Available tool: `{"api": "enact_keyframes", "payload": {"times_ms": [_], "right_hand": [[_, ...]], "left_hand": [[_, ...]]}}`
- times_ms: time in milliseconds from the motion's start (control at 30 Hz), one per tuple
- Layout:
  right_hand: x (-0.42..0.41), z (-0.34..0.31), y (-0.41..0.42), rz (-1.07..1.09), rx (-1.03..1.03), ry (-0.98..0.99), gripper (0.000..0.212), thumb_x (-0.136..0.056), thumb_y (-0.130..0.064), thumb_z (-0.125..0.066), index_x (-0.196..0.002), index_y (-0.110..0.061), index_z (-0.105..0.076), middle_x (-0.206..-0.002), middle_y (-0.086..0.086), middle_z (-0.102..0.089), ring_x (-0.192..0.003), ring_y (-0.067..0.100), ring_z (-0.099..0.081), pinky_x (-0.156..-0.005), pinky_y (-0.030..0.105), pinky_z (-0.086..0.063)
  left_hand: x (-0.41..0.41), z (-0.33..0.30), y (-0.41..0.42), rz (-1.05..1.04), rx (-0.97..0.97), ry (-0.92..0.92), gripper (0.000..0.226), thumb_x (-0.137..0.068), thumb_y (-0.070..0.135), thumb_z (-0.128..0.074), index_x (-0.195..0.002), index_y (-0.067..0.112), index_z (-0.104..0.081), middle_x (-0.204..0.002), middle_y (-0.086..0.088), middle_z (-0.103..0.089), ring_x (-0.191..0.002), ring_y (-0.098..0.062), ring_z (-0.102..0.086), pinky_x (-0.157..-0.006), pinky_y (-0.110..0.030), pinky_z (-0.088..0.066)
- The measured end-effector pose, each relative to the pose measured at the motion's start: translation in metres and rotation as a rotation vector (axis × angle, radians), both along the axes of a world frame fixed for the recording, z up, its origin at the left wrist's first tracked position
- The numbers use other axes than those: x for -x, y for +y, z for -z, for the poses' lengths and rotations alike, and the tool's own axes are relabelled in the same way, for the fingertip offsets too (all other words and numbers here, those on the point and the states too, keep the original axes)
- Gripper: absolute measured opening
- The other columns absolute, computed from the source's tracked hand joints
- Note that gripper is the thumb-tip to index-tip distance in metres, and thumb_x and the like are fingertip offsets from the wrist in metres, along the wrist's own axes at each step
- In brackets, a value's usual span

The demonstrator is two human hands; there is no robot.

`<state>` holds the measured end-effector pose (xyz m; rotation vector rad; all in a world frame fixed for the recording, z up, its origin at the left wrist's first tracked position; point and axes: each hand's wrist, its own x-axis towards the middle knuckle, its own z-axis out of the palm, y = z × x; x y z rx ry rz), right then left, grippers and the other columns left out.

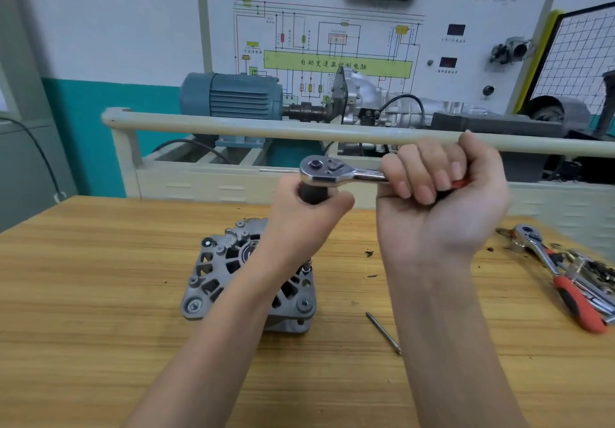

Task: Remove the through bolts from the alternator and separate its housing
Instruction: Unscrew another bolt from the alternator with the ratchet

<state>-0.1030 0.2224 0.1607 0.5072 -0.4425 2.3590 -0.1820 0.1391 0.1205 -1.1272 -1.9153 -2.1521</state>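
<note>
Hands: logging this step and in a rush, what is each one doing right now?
Left hand: grips the dark socket under the ratchet head.
Right hand: grips the ratchet's handle.

Both forearms bare, no sleeves, gloves or jewellery.

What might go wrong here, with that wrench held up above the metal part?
The ratchet is raised off the alternator, which stands unclamped on the table; reseating and turning may tip or slide it. The loose bolt lying beside it may roll. The left hand grips the socket, so its fingers risk a pinch.
</note>
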Motion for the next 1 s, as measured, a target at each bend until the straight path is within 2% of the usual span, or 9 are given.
{"api": "enact_keyframes", "payload": {"times_ms": [100, 200, 300, 367, 500, 633, 733, 900, 1000], "right_hand": [[0.001, 0.0, -0.002, -0.008, -0.085, 0.016, 0.047, -0.093, -0.015, -0.035, -0.047, -0.017, -0.034, -0.041, -0.006, -0.028, -0.035, 0.008, -0.022, -0.037, 0.021, -0.026], [0.005, -0.004, 0.013, -0.226, -0.184, 0.014, 0.044, -0.091, -0.016, -0.037, -0.047, -0.016, -0.035, -0.041, -0.005, -0.03, -0.036, 0.006, -0.022, -0.038, 0.02, -0.026], [0.012, -0.004, 0.023, -0.44, -0.18, 0.033, 0.042, -0.09, -0.017, -0.037, -0.048, -0.014, -0.035, -0.041, -0.004, -0.032, -0.039, 0.005, -0.017, -0.039, 0.018, -0.022], [0.015, -0.002, 0.023, -0.476, -0.141, 0.043, 0.041, -0.089, -0.017, -0.038, -0.048, -0.014, -0.034, -0.041, -0.004, -0.032, -0.039, 0.004, -0.016, -0.039, 0.018, -0.022], [0.009, -0.002, 0.014, -0.284, -0.038, 0.037, 0.042, -0.088, -0.014, -0.039, -0.047, -0.016, -0.034, -0.04, -0.006, -0.029, -0.033, 0.005, -0.02, -0.034, 0.019, -0.023], [0.001, 0.003, -0.013, 0.076, -0.07, 0.054, 0.048, -0.097, -0.015, -0.031, -0.048, -0.017, -0.032, -0.042, -0.005, -0.027, -0.036, 0.009, -0.023, -0.038, 0.022, -0.026], [0.002, 0.005, -0.021, 0.117, -0.098, 0.076, 0.049, -0.098, -0.015, -0.03, -0.049, -0.017, -0.031, -0.043, -0.004, -0.027, -0.036, 0.009, -0.023, -0.039, 0.022, -0.026], [0.005, -0.001, 0.001, -0.195, -0.24, 0.06, 0.045, -0.091, -0.016, -0.037, -0.046, -0.016, -0.036, -0.041, -0.005, -0.03, -0.035, 0.007, -0.022, -0.037, 0.02, -0.025], [0.011, -0.004, 0.013, -0.42, -0.252, 0.057, 0.043, -0.089, -0.017, -0.038, -0.046, -0.014, -0.036, -0.043, -0.006, -0.023, -0.038, 0.006, -0.016, -0.038, 0.019, -0.022]], "left_hand": [[0.004, -0.003, -0.007, 0.052, 0.084, 0.0, 0.031, -0.067, 0.015, -0.063, -0.044, 0.022, -0.042, -0.044, 0.005, -0.036, -0.043, -0.015, -0.031, -0.045, -0.022, -0.028], [0.007, -0.006, -0.02, 0.236, 0.231, 0.127, 0.033, -0.068, 0.017, -0.069, -0.046, 0.022, -0.046, -0.048, 0.001, -0.04, -0.045, -0.016, -0.036, -0.049, -0.023, -0.036], [0.006, -0.004, -0.022, 0.384, 0.208, 0.175, 0.03, -0.068, 0.021, -0.07, -0.051, 0.012, -0.047, -0.047, -0.005, -0.038, -0.043, -0.021, -0.033, -0.05, -0.023, -0.036], [0.004, -0.003, -0.018, 0.391, 0.158, 0.138, 0.031, -0.069, 0.02, -0.069, -0.048, 0.02, -0.046, -0.044, -0.002, -0.035, -0.039, -0.018, -0.03, -0.047, -0.021, -0.032], [0.005, -0.002, -0.011, 0.299, 0.099, 0.102, 0.036, -0.069, 0.015, -0.066, -0.042, 0.027, -0.046, -0.042, 0.013, -0.035, -0.038, -0.009, -0.029, -0.045, -0.017, -0.029], [0.007, -0.001, -0.004, 0.081, -0.071, -0.032, 0.035, -0.068, 0.01, -0.058, -0.04, 0.024, -0.043, -0.04, 0.01, -0.033, -0.036, -0.008, -0.027, -0.04, -0.017, -0.026], [0.009, -0.002, -0.007, 0.113, -0.061, -0.038, 0.037, -0.068, 0.008, -0.059, -0.039, 0.023, -0.042, -0.039, 0.01, -0.032, -0.035, -0.007, -0.026, -0.039, -0.015, -0.026], [0.016, -0.003, -0.026, 0.432, 0.162, 0.148, 0.027, -0.067, 0.021, -0.068, -0.049, 0.026, -0.048, -0.046, 0.003, -0.039, -0.041, -0.014, -0.034, -0.047, -0.021, -0.033], [0.01, -0.003, -0.026, 0.456, 0.237, 0.167, 0.029, -0.067, 0.023, -0.068, -0.049, 0.027, -0.046, -0.046, 0.007, -0.038, -0.041, -0.01, -0.034, -0.047, -0.017, -0.033]]}}
